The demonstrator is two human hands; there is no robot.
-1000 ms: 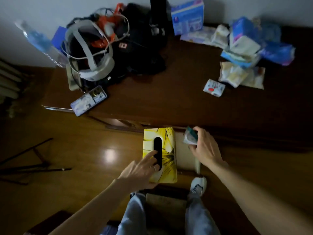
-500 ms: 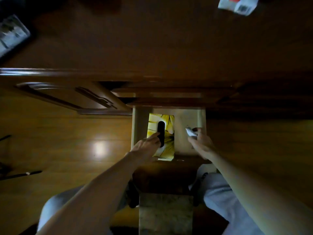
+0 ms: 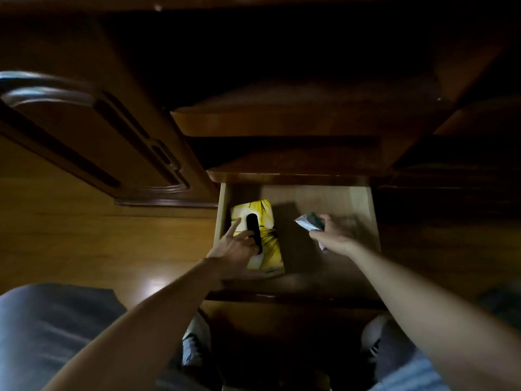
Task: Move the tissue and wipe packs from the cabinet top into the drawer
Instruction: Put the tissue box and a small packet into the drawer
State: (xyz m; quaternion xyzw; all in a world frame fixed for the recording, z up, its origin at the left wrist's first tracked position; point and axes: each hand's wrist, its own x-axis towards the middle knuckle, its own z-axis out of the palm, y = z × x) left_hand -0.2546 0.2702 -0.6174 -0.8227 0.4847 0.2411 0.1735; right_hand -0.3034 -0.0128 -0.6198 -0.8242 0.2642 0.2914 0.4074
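Note:
A yellow tissue box (image 3: 266,221) with a black oval slot lies in the left half of the open wooden drawer (image 3: 318,197). My left hand (image 3: 235,246) grips the box from its left side, fingers over the top near the slot. Over the drawer's right half, my right hand (image 3: 334,235) pinches a small grey-white tissue pack (image 3: 308,222). The cabinet top and the other packs are out of view.
A dark wooden cabinet door (image 3: 93,131) stands open to the left of the drawer. Closed drawer fronts (image 3: 282,122) stack above the open one. Shiny wooden floor (image 3: 84,244) spreads on the left. My knees and shoes are below the drawer front.
The view dropped and closed in on the drawer; the cabinet top left the frame. Both hands lowered the yellow box and the small pack from above the drawer into it.

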